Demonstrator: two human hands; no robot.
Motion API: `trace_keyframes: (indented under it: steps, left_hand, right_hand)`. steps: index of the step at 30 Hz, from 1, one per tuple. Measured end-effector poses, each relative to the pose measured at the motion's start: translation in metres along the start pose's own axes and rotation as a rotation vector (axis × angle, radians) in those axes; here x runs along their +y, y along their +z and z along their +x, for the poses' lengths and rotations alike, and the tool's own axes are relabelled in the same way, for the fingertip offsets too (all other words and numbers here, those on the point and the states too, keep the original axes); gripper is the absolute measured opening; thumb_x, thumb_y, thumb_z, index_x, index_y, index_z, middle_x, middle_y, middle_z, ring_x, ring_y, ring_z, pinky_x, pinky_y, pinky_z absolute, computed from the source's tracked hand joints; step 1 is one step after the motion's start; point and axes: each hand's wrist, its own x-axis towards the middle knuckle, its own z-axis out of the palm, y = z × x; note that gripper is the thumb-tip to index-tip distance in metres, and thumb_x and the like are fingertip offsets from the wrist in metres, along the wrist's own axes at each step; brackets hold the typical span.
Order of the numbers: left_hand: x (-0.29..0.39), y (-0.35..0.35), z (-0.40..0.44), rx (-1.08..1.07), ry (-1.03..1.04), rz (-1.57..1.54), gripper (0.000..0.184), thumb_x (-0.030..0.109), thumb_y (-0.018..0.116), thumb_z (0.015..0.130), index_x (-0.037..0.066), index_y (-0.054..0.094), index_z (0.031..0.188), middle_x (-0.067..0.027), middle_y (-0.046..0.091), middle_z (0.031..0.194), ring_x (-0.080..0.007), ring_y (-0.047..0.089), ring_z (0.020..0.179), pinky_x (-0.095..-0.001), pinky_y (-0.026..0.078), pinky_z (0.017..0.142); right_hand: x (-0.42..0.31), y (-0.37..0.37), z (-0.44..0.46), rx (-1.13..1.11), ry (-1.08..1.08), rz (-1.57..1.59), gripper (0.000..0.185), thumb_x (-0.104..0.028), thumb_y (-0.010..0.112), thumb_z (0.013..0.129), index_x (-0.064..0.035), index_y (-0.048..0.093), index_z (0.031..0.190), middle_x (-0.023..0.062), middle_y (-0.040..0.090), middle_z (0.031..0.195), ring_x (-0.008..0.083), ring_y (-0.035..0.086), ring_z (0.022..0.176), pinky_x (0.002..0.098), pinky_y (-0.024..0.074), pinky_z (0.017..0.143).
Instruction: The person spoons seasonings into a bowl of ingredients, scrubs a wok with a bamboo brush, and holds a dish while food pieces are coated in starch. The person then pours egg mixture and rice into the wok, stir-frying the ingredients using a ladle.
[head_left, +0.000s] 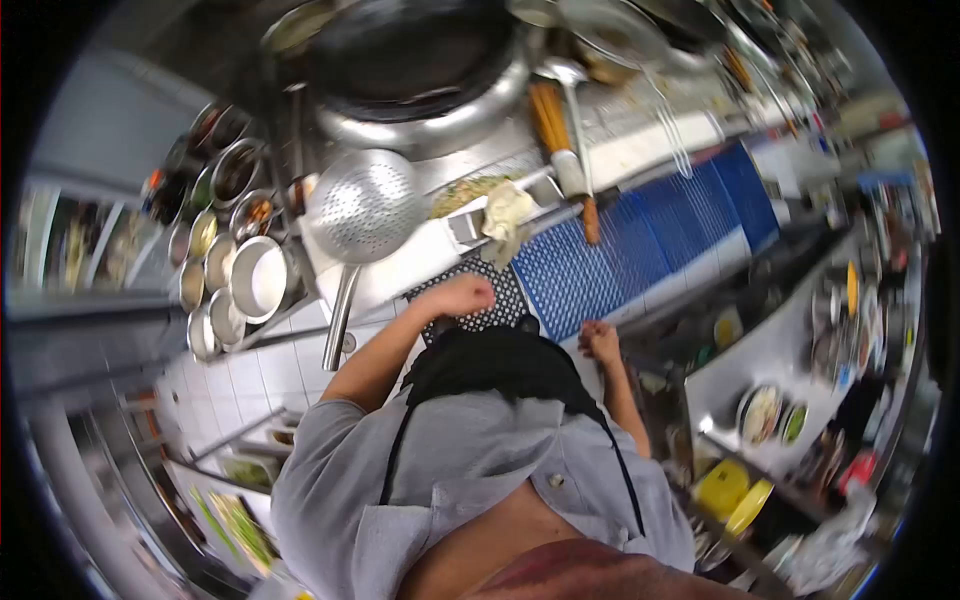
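Note:
My left hand (pixel 463 296) is curled into a loose fist above a black mat with white dots (pixel 490 292), with nothing visible in it. A crumpled pale cloth (pixel 507 210) hangs over the counter edge just beyond it. To its left, a perforated metal strainer ladle (pixel 367 205) lies with its handle jutting out over the edge. My right hand (pixel 600 342) hangs near my waist, its fingers curled and slightly blurred, holding nothing that I can see. Blue perforated matting (pixel 590 265) lies beyond that hand. A bamboo wok brush (pixel 556 135) and a wooden-handled ladle (pixel 583 150) rest on the counter ahead.
A large dark wok (pixel 410 50) sits on the stove in front. Several metal bowls of ingredients, including a white-filled one (pixel 259 280), crowd the left. On the right, a steel table (pixel 715 385) bears plates of food; a yellow tub (pixel 722 487) stands nearer.

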Motion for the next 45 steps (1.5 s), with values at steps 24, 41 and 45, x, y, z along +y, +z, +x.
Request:
trace_keyframes:
  steps: [24, 41, 45]
  left_hand:
    - [0.135, 0.036, 0.096, -0.182, -0.098, -0.263, 0.011, 0.011, 0.061, 0.091, 0.0, 0.063, 0.091, -0.0033, 0.064, 0.083, -0.0086, 0.056, 0.072, -0.0217, 0.045, 0.067]
    - [0.158, 0.081, 0.136, -0.329, -0.05, -0.205, 0.011, 0.008, 0.058, 0.09, -0.001, 0.063, 0.092, -0.0029, 0.062, 0.079, -0.0083, 0.054, 0.07, -0.0219, 0.043, 0.065]
    - [0.192, 0.111, 0.172, -0.349, -0.032, -0.294, 0.018, 0.013, 0.057, 0.092, -0.003, 0.063, 0.096, -0.0043, 0.064, 0.084, -0.0101, 0.058, 0.077, -0.0238, 0.046, 0.069]
  right_hand:
    - [-0.011, -0.297, -0.12, 1.514, -0.172, 1.667, 0.013, -0.012, 0.045, 0.094, 0.0001, 0.043, 0.096, 0.0187, 0.06, 0.082, 0.0278, 0.064, 0.057, 0.0333, 0.0512, 0.045]
    - [-0.03, -0.242, -0.167, 1.462, -0.5, 1.076, 0.016, -0.002, 0.051, 0.083, 0.012, 0.055, 0.089, 0.0146, 0.062, 0.075, 0.024, 0.066, 0.055, 0.028, 0.0524, 0.041]
    - [-0.068, -0.212, -0.173, 1.089, -0.548, 0.926, 0.02, -0.003, 0.052, 0.082, 0.0132, 0.058, 0.094, 0.0183, 0.066, 0.079, 0.0229, 0.066, 0.057, 0.0267, 0.0521, 0.042]
